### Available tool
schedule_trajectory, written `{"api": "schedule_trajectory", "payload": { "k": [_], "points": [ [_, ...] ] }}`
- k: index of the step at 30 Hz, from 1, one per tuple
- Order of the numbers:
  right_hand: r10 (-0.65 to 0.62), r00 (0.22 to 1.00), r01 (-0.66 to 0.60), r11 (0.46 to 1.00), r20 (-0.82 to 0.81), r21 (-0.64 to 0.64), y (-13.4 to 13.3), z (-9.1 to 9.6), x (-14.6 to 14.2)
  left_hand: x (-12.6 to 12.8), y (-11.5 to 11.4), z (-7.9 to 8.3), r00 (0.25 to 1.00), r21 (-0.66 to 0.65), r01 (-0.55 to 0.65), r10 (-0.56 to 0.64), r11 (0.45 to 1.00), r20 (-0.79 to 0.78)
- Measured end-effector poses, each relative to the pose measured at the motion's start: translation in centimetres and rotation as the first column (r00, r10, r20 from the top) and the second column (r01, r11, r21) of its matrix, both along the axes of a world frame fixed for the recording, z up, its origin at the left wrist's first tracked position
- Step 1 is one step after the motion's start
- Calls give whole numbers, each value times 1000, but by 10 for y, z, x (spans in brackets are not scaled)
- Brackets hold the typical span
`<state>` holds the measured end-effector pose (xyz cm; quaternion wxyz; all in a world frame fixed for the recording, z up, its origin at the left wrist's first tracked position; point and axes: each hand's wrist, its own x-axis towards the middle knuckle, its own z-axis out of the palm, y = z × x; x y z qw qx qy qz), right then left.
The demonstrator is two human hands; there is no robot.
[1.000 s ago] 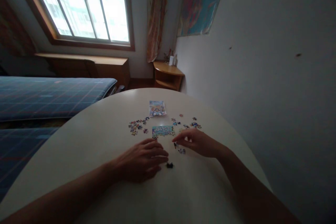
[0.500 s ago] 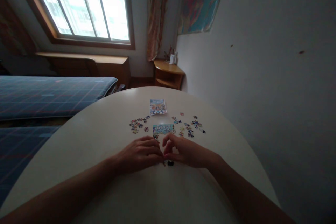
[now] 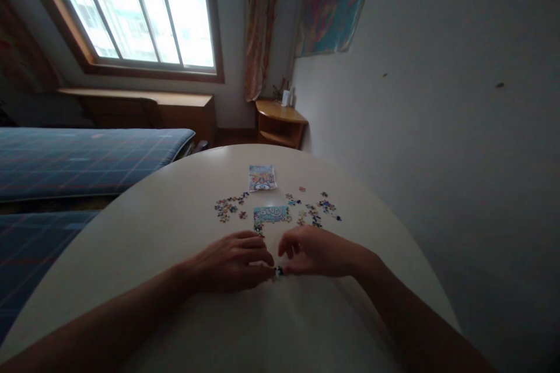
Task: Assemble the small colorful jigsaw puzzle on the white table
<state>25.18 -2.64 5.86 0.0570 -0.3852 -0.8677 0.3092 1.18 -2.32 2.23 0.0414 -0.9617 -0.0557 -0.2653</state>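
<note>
Near the middle of a white round table point(image 3: 175, 315), a small dark and white jigsaw piece point(image 3: 278, 271) lies between my two hands. My left hand point(image 3: 238, 259) is palm down with its fingers curled, its thumb and fingertips at the piece's left side. From the right, my right hand point(image 3: 321, 252) brings its thumb tip to the piece, its other fingers bent and apart from the thumb. Just beyond is a partly joined jigsaw puzzle point(image 3: 272, 214), with a light blue lettered top and a strip down its left side. My left fingers hide the strip's lower end.
Loose jigsaw pieces lie left point(image 3: 226, 208) and right point(image 3: 326, 206) of the joined part. A printed picture sheet or packet point(image 3: 262, 178) lies farther back. Beyond the table are a plaid mattress point(image 3: 87, 157) and a wooden corner stand point(image 3: 282, 113); a white wall point(image 3: 437, 157) rises on the right.
My right hand has moved slightly right, and its fingers have drawn away from my left hand. The dark piece sits a little farther left, now visible between the thumbs.
</note>
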Motion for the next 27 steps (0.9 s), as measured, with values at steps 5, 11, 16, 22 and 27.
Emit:
{"api": "schedule_trajectory", "payload": {
  "k": [5,11,16,22,27],
  "points": [
    [17,997,-18,1000,78,8,-1,-2,2,1,-1,-1,1000,-31,18,-18,999,-6],
    [8,996,-7,1000,92,-12,-2,-4,1,-4,-3,-4,996,-54,-25,20,998,-91],
    [7,995,-7,1000,100,4,-3,-2,1,-6,-2,-5,994,-91,-45,36,995,-102],
    [22,995,-21,1000,100,-10,-3,-1,2,-6,-2,-3,990,-101,-52,38,993,-138],
    [31,995,-30,999,98,-10,-4,2,2,-5,-4,-1,986,-116,-33,14,993,-166]
  ]
}}
